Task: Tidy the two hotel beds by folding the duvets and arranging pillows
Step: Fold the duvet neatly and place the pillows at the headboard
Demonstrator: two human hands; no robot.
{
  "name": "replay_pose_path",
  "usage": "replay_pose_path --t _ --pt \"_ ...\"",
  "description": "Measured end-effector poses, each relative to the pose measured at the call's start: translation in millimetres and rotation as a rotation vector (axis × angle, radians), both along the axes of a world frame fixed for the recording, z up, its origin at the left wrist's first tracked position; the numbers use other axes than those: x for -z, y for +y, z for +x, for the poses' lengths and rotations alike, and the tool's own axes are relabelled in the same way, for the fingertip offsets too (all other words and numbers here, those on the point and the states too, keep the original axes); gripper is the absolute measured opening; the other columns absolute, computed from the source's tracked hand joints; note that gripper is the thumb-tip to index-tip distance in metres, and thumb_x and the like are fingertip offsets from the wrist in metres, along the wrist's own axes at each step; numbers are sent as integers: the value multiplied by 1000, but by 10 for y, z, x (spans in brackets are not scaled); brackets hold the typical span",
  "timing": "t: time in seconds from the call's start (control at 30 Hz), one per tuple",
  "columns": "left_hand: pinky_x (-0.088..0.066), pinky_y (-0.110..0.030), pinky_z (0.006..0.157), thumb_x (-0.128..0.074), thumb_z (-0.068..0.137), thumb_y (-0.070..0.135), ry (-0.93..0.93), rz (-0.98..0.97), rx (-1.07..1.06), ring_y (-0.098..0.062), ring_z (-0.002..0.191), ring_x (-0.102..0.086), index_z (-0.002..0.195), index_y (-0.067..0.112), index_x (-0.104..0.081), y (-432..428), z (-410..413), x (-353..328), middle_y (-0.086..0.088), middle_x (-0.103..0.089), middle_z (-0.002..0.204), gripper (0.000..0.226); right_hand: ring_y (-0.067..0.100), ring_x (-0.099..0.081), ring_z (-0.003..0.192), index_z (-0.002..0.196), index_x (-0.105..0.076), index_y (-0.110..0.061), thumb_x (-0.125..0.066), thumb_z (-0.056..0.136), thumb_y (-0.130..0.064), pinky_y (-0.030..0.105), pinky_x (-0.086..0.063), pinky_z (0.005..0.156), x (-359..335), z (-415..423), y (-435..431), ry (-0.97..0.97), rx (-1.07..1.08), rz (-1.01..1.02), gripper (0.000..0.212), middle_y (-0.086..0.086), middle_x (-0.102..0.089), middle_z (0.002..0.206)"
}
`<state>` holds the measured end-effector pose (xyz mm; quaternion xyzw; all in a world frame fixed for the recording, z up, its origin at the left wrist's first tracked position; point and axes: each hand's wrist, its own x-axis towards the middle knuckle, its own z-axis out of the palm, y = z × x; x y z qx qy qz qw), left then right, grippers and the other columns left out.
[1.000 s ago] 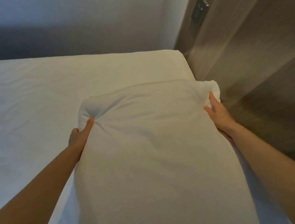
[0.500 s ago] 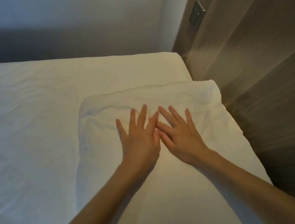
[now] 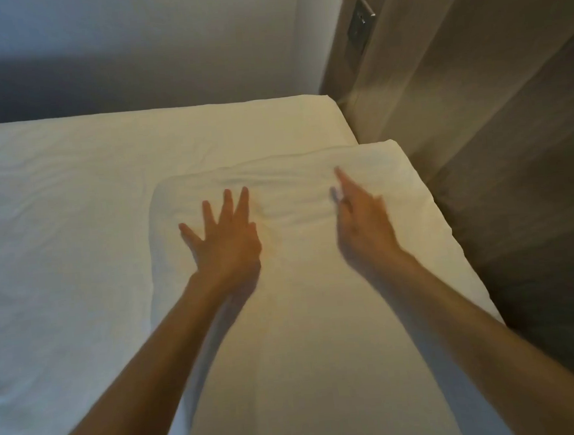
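A white pillow [image 3: 307, 318] lies flat on the bed [image 3: 72, 217], along its right edge, with its far end short of the mattress corner and its right side just beside a wood-grain wall panel [image 3: 496, 104]. The left hand [image 3: 227, 242] rests palm down on the far left part of the pillow. Its grip is spread, fingers straight and fanned, holding nothing. The right hand [image 3: 361, 225] is over the far right part, blurred; its grip looks loose, with one finger stretched forward, and whether it touches the cloth I cannot tell. The cover is creased between the two hands. A metal switch plate [image 3: 361, 22] sits on the panel, well above the bed.
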<state>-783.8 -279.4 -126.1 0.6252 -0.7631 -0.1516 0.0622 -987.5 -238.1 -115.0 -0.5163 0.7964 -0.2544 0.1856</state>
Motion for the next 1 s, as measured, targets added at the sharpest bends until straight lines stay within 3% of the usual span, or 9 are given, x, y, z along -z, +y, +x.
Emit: replay_pose_path --t 0.07,0.13,0.23,0.37,0.47,0.63,0.77,0.87,1.0 --pt "6 -62 114 -14 104 40 -3 -64 109 -23 149 8 152 35 4 438 -73 -93 8 8 161 52 10 -27 143 149 -32 -35 -28 105 -31 37 -4 119 -54 398 410 94 -214 27 44 -7 -38 152" --pt "13 -56 115 0 99 50 -86 66 211 -21 147 18 150 36 14 852 -78 -71 9 21 157 54 11 -10 149 151 -22 -42 -21 105 -40 37 1 120 31 468 816 284 -328 160 46 -11 -17 160" --pt "11 -50 118 14 86 59 -98 99 259 -21 148 14 152 39 3 1048 51 -4 8 10 161 70 16 -5 149 150 -16 -48 -17 101 -55 43 2 119 108 15 1084 371 -189 260 49 -11 -10 162" --pt "7 -47 119 3 90 55 -114 111 301 -21 149 6 153 36 -6 1200 250 -57 6 1 162 67 19 -7 149 150 -19 -45 -17 103 -47 52 1 118 69 -467 1274 375 -27 397 47 -7 -14 162" --pt "7 -49 119 8 86 57 -90 109 341 -24 149 7 154 35 -4 1472 374 -181 4 2 162 72 24 -1 149 151 -15 -42 -18 103 -45 57 1 117 -93 -235 1406 260 102 448 48 -6 -9 162" --pt "-2 -56 116 -17 95 53 -80 17 500 -28 148 -4 153 24 -24 2289 565 -206 -4 -13 160 65 18 -3 150 150 -8 -49 -23 102 -41 51 0 119 -224 963 2338 335 -243 171 51 -9 -10 162" --pt "-11 -59 111 -31 92 56 -112 40 555 -35 144 -23 148 25 -37 2813 832 -102 -9 -27 157 64 22 6 150 150 -3 -49 -16 97 -61 60 0 116 -28 868 3208 432 -33 271 56 -8 1 163" --pt "-21 -63 110 -27 87 63 -149 116 515 -40 142 -28 146 29 -40 2992 992 -213 -9 -31 155 70 24 6 149 147 6 -55 -16 89 -77 64 1 113 -54 524 3623 318 172 442 66 -11 8 162" --pt "-15 -53 116 -25 93 64 -244 265 549 -31 148 -3 154 32 -8 3030 1176 -489 -2 1 163 71 29 3 149 150 5 -47 -24 90 -73 63 -5 114 -378 262 3887 74 243 699 72 -3 7 163"
